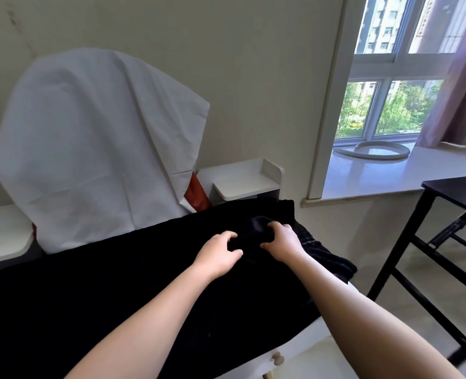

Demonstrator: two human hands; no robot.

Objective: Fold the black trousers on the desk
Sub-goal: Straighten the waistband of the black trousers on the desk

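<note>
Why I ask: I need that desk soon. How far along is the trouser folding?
Done: the black trousers lie spread lengthwise across the desk. In hand: the left hand and right hand both grip bunched fabric near the right end. Left: no finished fold shows; most of the length lies flat and unfolded, so it looks early.

Both bare forearms reach forward and converge, with the hands side by side and a small gap between them. Left hand [217, 254] is palm down with fingers curled, thumb and fingers pinching a ridge of the black trousers [117, 283] just to its right. Right hand [281, 242] sits slightly ahead of the left, knuckles up, fingers hooked into the same bunched fabric, thumb pointing toward the left hand.
</note>
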